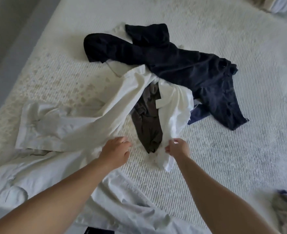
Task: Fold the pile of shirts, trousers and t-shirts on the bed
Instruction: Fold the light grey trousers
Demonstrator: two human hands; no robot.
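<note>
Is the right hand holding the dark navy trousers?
No. The right hand pinches the edge of a white shirt, while the navy trousers lie farther up the bed, untouched.

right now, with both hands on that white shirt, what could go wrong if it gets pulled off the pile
1. The grey-brown garment lies in the open front of the white cotton shirt, so it may drag along.
2. The dark navy trousers overlap the shirt's far end and could be pulled out of place.
3. Only the right hand visibly pinches fabric; the left hand seems to rest on it, so the pull may go uneven.
</note>
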